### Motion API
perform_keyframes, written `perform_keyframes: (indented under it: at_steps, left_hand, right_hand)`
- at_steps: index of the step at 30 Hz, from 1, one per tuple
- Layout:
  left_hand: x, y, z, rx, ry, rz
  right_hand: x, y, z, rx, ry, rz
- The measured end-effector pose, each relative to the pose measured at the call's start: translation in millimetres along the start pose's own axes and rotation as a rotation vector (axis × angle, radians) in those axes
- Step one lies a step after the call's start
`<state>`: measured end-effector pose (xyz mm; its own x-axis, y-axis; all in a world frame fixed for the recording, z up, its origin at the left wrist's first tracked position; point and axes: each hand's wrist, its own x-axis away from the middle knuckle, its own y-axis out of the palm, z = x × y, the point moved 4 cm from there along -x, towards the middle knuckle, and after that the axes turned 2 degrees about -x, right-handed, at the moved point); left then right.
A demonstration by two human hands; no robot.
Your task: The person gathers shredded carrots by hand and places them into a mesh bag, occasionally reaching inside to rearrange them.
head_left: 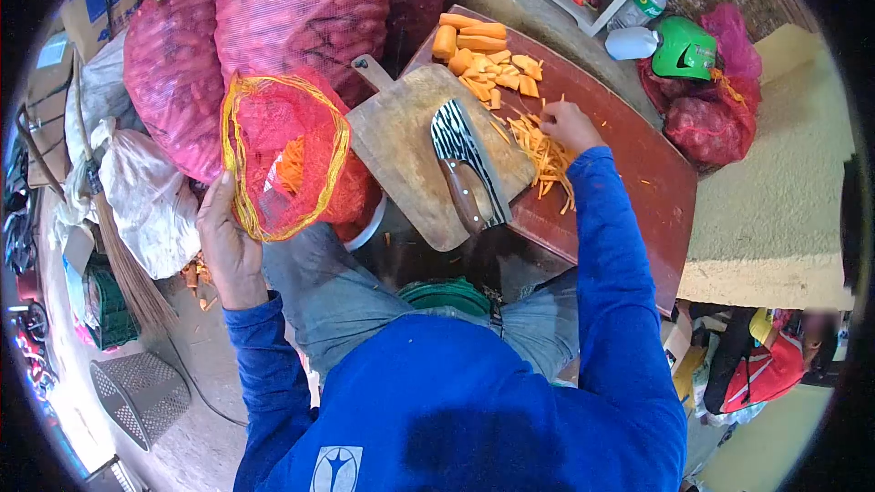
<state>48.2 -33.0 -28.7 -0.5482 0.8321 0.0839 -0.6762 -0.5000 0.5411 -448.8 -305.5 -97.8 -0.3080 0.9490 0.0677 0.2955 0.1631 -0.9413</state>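
1. Nearest, we find the left hand (232, 241) gripping the yellow-rimmed red mesh bag (315, 132); we judge its mouth soft, best held by the rim.
2. Beyond, the right hand (571, 128) is at the thin orange carrot strips (549, 164) on the dark-red table (638, 210); we cannot tell whether it grips any.
3. We rate the strips light, damp, snappable: pinch loosely, mid-pile.
4. Farther, thick orange carrot pieces (499, 56) appear firm, slippery; grasp their sides.
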Motion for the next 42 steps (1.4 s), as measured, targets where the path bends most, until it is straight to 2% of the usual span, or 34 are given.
perform_keyframes:
  at_steps: [2,4,7,9,12,17,20,22,24,26,27,30,34,35,42]
  left_hand:
    - [0,2,0,0.011,-0.004,-0.020]
    - [0,1,-1,-0.001,-0.001,0.004]
    - [-1,6,-5,0.009,-0.019,-0.002]
    - [-2,6,-6,0.004,-0.014,-0.011]
    - [-2,7,-3,0.002,-0.008,-0.028]
    - [-1,-5,-1,-0.006,0.008,-0.012]
    - [-1,-1,-2,-0.006,-0.007,-0.027]
    - [1,6,-3,0.016,-0.021,-0.037]
    - [0,5,-7,0.019,-0.025,-0.028]
    - [-3,5,-11,0.018,-0.032,-0.028]
    - [-4,3,-12,0.008,-0.028,-0.016]
    - [0,6,-8,-0.003,-0.020,-0.016]
    - [2,-1,-3,-0.001,-0.005,-0.001]
    - [3,-2,-2,-0.001,-0.002,0.003]
    - [6,5,-4,0.008,-0.012,0.011]
  right_hand:
    - [7,-4,4,0.011,-0.064,-0.215]
    - [12,-13,-1,0.048,-0.080,-0.221]
    - [9,-10,-20,0.114,0.029,-0.102]
    - [3,3,-42,-0.106,-0.306,0.096]
    - [4,27,-57,0.009,-0.365,0.109]
    - [19,34,-18,0.017,-0.352,0.175]
    - [41,28,3,-0.007,-0.279,0.130]
    - [57,15,7,0.040,-0.208,0.186]
    - [59,6,-2,0.022,-0.206,0.189]
    - [52,1,-17,-0.133,-0.213,0.160]
    - [40,9,-20,-0.101,-0.299,0.174]
    - [22,22,-43,-0.127,-0.349,0.250]
    - [23,34,-40,0.012,-0.362,0.166]
    - [18,37,-33,0.024,-0.281,0.086]
    - [32,22,-20,-0.083,-0.166,-0.034]
